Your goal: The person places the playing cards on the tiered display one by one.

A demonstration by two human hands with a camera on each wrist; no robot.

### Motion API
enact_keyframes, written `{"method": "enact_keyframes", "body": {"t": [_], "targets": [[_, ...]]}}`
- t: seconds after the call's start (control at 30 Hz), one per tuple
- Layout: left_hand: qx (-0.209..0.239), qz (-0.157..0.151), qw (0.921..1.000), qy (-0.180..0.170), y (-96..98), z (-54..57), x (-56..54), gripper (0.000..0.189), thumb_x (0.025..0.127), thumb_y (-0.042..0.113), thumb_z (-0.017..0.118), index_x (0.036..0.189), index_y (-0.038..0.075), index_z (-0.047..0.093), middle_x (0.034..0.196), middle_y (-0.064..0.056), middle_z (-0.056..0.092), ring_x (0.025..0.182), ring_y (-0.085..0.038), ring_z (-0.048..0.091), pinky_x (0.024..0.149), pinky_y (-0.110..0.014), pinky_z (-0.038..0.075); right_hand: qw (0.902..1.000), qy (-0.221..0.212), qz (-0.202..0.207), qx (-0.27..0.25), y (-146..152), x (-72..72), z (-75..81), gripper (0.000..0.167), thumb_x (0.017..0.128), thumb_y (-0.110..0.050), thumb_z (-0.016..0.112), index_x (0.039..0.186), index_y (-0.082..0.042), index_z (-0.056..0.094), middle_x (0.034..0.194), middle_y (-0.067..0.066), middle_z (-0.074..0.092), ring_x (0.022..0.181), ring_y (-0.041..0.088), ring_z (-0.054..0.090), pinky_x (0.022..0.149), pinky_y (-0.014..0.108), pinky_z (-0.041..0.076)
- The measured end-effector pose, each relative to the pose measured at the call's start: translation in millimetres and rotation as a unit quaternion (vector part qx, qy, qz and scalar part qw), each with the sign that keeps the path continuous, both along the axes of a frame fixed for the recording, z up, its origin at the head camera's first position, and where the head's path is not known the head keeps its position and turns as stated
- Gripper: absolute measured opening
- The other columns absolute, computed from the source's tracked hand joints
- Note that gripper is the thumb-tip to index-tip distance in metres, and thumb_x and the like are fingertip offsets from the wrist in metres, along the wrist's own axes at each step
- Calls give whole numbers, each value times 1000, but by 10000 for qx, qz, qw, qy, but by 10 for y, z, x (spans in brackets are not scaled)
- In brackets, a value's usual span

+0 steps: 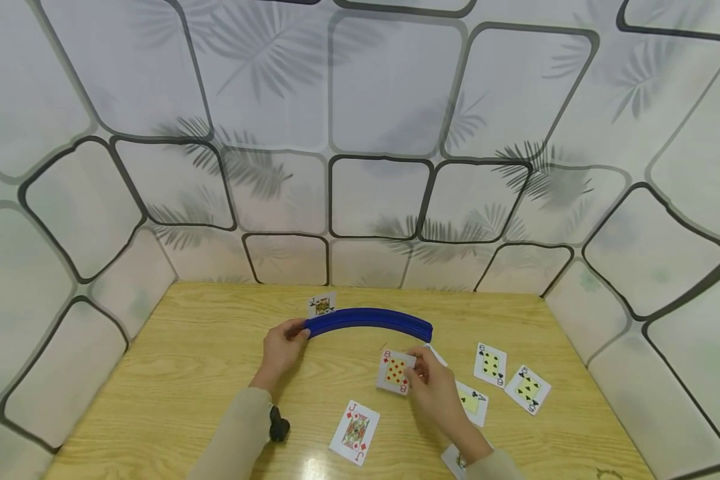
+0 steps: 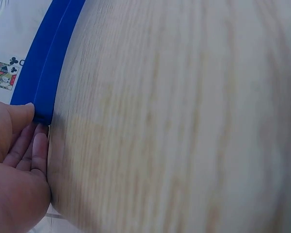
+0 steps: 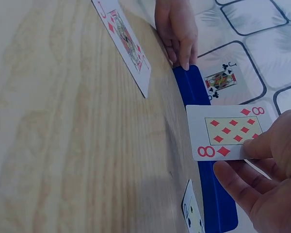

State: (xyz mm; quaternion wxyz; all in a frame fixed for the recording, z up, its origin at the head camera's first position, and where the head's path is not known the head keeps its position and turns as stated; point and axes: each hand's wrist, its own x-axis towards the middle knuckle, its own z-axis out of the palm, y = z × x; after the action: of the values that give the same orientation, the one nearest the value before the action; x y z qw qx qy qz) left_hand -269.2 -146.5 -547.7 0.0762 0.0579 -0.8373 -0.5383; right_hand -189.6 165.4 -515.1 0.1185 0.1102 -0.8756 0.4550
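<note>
A curved, blue, plastic-looking card rack [image 1: 369, 318] is set on the light wood table [image 1: 186, 367], its left end gripped by the left hand [image 1: 281, 350]. A white paper jack of clubs [image 1: 321, 304] is propped at that end. A white eight of diamonds [image 1: 394, 372] is pinched by the right hand [image 1: 437, 387], held nearer the wearer than the rack. A white jack of diamonds [image 1: 355, 433] is laid face up between the forearms.

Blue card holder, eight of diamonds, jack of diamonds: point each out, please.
Blue card holder [image 1: 369, 317]: head view, middle of its curved length.
Eight of diamonds [image 3: 228, 130]: right wrist view, printed centre panel.
Jack of diamonds [image 1: 355, 432]: head view, centre of its face.
</note>
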Motion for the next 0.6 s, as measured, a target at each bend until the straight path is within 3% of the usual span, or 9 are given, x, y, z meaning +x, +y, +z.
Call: {"method": "enact_keyframes", "body": {"t": [0.2,0.6], "targets": [[54,-40,10000,-15,4,-8,6,29,101,4,68,129,-2,72,123,-23,75,113,-35,71,96,-47,59,9999,135,63,-36,-69,-118,24,26,93,6,73,115,-6,69,84,3,72,75,3,63,65,20,56],[70,-84,9999,14,14,0,15,30,102,4,67,130,-2,71,125,-23,74,115,-36,70,99,-49,58,9997,140,183,-43,-225,-325,103,22,95,3,73,115,-5,72,88,6,73,82,20,73,69,22,59]]}}
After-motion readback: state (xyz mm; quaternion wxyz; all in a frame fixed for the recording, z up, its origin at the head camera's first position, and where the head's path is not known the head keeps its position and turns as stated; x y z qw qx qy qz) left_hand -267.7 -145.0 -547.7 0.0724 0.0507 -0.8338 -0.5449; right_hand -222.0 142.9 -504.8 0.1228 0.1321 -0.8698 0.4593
